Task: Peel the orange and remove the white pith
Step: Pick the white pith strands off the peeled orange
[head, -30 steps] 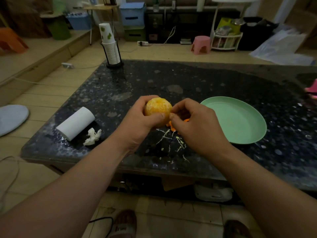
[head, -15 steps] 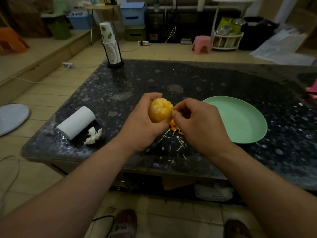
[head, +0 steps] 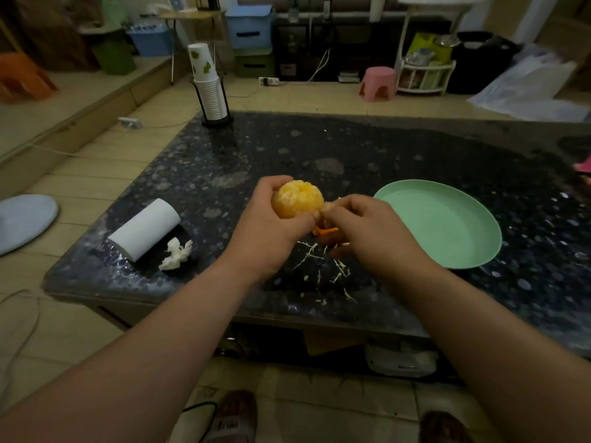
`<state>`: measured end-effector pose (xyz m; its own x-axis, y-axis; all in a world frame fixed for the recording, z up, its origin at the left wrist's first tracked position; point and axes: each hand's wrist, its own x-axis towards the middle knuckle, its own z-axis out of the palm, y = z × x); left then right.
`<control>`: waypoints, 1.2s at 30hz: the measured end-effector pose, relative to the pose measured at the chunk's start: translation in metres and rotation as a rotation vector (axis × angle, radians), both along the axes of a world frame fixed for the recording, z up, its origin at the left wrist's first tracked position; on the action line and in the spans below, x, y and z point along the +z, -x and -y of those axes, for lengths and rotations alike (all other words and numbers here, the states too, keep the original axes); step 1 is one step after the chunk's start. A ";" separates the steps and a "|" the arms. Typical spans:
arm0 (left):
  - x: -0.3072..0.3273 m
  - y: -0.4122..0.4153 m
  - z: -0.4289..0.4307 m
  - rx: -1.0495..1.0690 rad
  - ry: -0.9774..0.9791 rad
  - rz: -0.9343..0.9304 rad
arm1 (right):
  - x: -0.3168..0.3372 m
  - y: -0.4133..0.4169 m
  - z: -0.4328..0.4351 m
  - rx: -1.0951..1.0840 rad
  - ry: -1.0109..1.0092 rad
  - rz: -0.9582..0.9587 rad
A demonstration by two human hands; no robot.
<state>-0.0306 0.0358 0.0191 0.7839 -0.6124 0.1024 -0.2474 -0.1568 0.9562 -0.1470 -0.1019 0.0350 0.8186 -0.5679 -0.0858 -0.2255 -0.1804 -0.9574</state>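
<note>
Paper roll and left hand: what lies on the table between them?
In the head view, a crumpled tissue beside the roll; then bare tabletop up to the left hand.

Single wide-angle view from wearer's head, facing forward and down over dark speckled stone table (head: 383,148); left hand (head: 271,231), right hand (head: 374,231) close, mid-frame.

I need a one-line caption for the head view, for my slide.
Left hand holds the peeled orange above a dark table; right hand pinches pith from it, green plate beside.
</note>
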 end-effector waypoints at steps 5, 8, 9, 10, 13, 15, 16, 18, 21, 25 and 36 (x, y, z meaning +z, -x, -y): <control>0.008 -0.001 0.005 -0.021 0.253 -0.468 | -0.005 -0.005 0.005 -0.029 -0.239 0.059; 0.006 -0.005 0.008 -0.013 0.327 -0.529 | -0.003 -0.005 0.009 -0.051 -0.294 0.107; 0.006 -0.006 0.008 -0.018 0.349 -0.556 | -0.003 -0.005 0.010 -0.047 -0.300 0.116; 0.006 -0.005 0.008 -0.027 0.365 -0.584 | -0.002 -0.005 0.011 -0.042 -0.307 0.124; 0.009 -0.004 0.005 -0.091 0.369 -0.701 | -0.002 -0.004 0.011 -0.020 -0.331 0.145; 0.010 -0.003 0.002 -0.177 0.364 -0.795 | -0.002 -0.005 0.010 -0.005 -0.337 0.159; 0.011 -0.003 0.001 -0.207 0.377 -0.846 | -0.002 -0.004 0.009 -0.006 -0.307 0.156; 0.013 -0.003 -0.001 -0.212 0.418 -0.925 | 0.000 -0.002 0.009 -0.030 -0.098 0.122; 0.013 -0.003 -0.003 -0.210 0.460 -0.962 | 0.004 0.003 0.007 -0.070 0.216 0.157; 0.015 -0.002 -0.003 -0.230 0.468 -0.933 | 0.004 0.003 -0.003 -0.007 0.414 0.222; 0.023 0.008 0.000 -0.198 0.471 -0.884 | -0.005 0.003 -0.007 -0.054 0.674 0.291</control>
